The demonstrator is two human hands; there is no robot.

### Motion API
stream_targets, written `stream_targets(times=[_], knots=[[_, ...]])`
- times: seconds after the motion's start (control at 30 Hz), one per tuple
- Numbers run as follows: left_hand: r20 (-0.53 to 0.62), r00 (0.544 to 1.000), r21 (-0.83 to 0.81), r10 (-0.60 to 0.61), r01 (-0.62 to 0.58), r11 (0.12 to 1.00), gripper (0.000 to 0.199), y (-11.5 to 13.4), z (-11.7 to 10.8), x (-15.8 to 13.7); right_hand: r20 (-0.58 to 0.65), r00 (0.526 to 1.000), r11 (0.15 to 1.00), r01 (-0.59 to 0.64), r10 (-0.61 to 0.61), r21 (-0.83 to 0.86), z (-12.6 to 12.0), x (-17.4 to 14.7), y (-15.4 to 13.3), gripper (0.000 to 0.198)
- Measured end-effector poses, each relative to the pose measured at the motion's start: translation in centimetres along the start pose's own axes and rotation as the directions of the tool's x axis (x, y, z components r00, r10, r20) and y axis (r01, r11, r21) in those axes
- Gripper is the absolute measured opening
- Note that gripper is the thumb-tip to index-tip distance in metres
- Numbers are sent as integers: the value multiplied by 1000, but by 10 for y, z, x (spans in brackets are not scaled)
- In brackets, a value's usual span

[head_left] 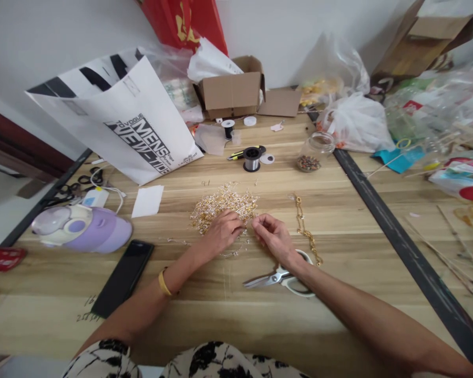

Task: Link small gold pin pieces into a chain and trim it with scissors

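Observation:
A heap of small gold and silver beaded pieces point(224, 205) lies on the wooden table point(220, 304). My left hand point(223, 231) rests knuckles-up on the near edge of the heap, fingers curled onto the pieces. My right hand point(271, 233) is just right of it, fingertips pinched together on something tiny at the heap's edge; what it pinches is too small to tell. A gold chain point(305, 231) lies stretched out to the right of my right hand. White-handled scissors point(278, 277) lie under my right wrist.
A black phone point(123, 277) and a purple-and-white device point(82, 227) lie at the left. A white paper bag point(122, 121), cardboard box point(232, 89), wire spools point(252, 158), a glass jar of beads point(314, 152) and plastic bags point(355, 121) crowd the back. A dark seam point(398, 241) crosses the table.

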State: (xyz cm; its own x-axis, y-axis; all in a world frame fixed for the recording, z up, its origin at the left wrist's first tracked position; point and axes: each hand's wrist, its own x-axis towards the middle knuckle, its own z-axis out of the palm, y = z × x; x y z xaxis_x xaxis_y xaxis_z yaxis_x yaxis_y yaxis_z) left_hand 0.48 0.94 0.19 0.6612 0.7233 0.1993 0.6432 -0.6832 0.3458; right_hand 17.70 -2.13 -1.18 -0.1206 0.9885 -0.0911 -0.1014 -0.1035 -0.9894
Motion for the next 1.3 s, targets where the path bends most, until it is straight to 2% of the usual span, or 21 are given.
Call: stream_targets(times=[0.5, 0.8, 0.9, 1.0, 1.1, 1.2, 1.3], knots=[[127, 990, -38, 59, -54, 998, 14, -18, 8, 12, 5, 1000, 1000, 8, -8, -15, 0, 0, -3, 29], [119, 986, 64, 115, -123, 990, 22, -11, 3, 7, 9, 1000, 1000, -1, 1, -9, 1, 0, -2, 29], [64, 993, 20, 103, -104, 994, 20, -7, -1, 6, 5, 1000, 1000, -2, 2, -10, 1, 0, -2, 28], [-83, 996, -110, 31, -41, 993, 15, -5, -6, 3, 7, 1000, 1000, -3, 4, -16, 1, 0, -2, 28], [-194, 969, -299, -154, 91, 950, 10, -3, -10, -3, 20, 1000, 999, 10, -9, -30, 1, 0, -1, 27], [-156, 918, -518, -365, 238, 821, 8, 0, -12, -10, 39, 998, 997, 41, -39, -65, 1, -1, 0, 25], [-58, 875, -695, -481, 310, 649, 11, 3, -10, -15, 60, 995, 989, 85, -78, -118, 2, -3, 0, 23]])
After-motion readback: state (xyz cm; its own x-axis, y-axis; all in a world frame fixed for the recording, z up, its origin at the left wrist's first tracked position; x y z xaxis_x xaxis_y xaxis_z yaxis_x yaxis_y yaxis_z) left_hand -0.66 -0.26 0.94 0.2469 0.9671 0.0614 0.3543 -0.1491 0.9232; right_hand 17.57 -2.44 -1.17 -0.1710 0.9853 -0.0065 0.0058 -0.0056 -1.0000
